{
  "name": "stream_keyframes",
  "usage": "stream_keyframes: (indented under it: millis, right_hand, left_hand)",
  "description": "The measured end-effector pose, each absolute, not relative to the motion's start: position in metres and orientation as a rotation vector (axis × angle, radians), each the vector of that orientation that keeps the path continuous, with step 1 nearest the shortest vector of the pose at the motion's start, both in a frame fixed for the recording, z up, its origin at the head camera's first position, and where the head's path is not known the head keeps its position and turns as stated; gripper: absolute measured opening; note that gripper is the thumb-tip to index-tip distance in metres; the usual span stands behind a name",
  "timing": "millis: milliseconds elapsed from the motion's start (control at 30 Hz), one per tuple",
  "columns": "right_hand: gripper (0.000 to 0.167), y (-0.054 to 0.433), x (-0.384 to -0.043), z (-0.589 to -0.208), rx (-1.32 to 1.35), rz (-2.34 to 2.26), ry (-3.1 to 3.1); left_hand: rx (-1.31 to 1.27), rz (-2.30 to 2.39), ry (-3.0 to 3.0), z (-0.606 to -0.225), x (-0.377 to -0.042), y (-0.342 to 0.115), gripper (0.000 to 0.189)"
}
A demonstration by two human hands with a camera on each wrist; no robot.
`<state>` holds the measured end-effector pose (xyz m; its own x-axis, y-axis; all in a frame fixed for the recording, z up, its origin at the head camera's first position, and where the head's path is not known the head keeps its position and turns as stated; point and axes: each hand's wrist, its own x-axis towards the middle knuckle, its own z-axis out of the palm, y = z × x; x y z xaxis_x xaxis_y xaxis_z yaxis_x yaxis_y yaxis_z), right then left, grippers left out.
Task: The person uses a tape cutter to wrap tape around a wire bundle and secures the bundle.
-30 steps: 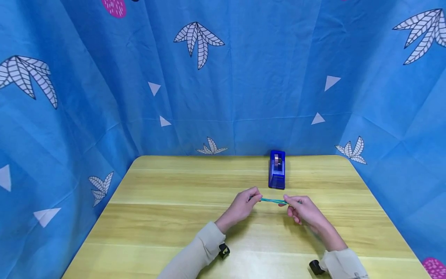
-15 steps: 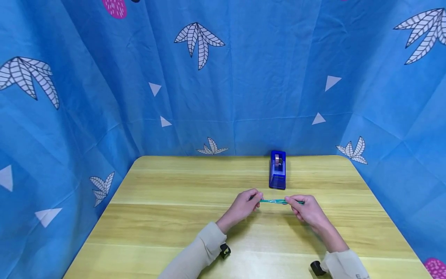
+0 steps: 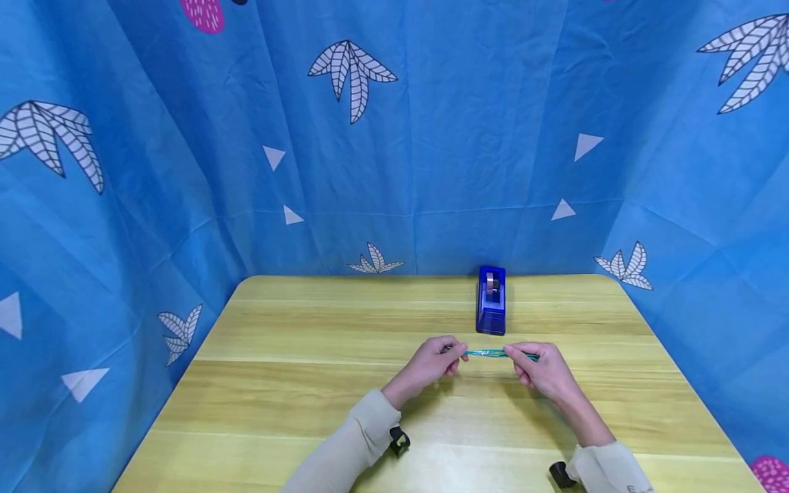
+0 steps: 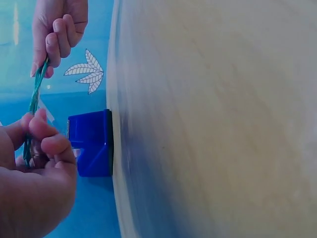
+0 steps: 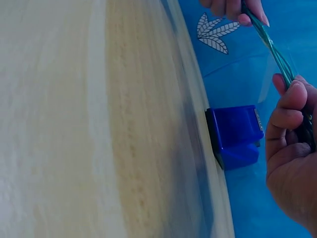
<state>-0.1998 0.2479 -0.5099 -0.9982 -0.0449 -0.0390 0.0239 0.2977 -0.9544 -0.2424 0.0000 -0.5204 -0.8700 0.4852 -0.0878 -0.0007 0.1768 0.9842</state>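
Observation:
A thin bundle of green wires (image 3: 485, 353) stretches between the two hands, with a shiny, clear patch around its middle. Its left end is pinched by my left hand (image 3: 431, 363), thumb against the fingers. My right hand (image 3: 544, 370) grips the other end, and a short tip sticks out past the fingers. In the left wrist view the green strands (image 4: 35, 94) run loosely twisted from one hand to the other. The right wrist view shows the strands (image 5: 280, 62) held up off the table. Just beyond the hands stands a blue tape dispenser (image 3: 491, 318).
A wood-grain table (image 3: 296, 383) lies under the hands. Blue printed curtains (image 3: 468, 137) hang behind it and along both sides. Black wrist cameras (image 3: 399, 441) sit at the cuffs of the light sleeves (image 3: 342, 445).
The right hand's fingers have closed in around the wires, and their tip now shows past that hand. The left fingers have shifted slightly on their end. The tape dispenser stays in place.

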Motion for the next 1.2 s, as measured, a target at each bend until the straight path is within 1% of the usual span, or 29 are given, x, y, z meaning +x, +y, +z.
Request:
stream_keyframes:
  millis: [167, 333, 400, 600, 767, 967, 1200]
  right_hand:
    - [0.042, 0.2475, -0.2009, -0.5124, -0.008, -1.820, 2.433]
    - [0.063, 0.2469, -0.2020, -0.5129, -0.028, -1.857, 2.312]
    - [0.066, 0.2470, -0.2024, -0.5118, -0.030, -1.861, 2.272]
    - [0.057, 0.2479, -0.2029, -0.5089, 0.006, -1.836, 2.230]
    - [0.057, 0.2469, -0.2036, -0.5090, 0.006, -1.824, 2.216]
    - [0.050, 0.2424, -0.2055, -0.5090, 0.045, -1.788, 2.276]
    - [0.047, 0.2438, -0.2055, -0.5091, 0.059, -1.770, 2.350]
  left_hand:
    - [0.528, 1.707, 2.150, -0.5194, -0.2419, -0.0008, 0.030]
    - [0.600, 1.676, 2.245, -0.5202, -0.2439, -0.0025, 0.026]
    - [0.624, 1.665, 2.270, -0.5203, -0.2444, -0.0031, 0.026]
    - [0.678, 1.637, 2.311, -0.5188, -0.2449, -0.0034, 0.029]
    - [0.670, 1.640, 2.315, -0.5171, -0.2439, -0.0033, 0.031]
    - [0.657, 1.647, 2.306, -0.5168, -0.2438, -0.0042, 0.030]
    - [0.537, 1.734, 2.201, -0.5190, -0.2466, -0.0018, 0.024]
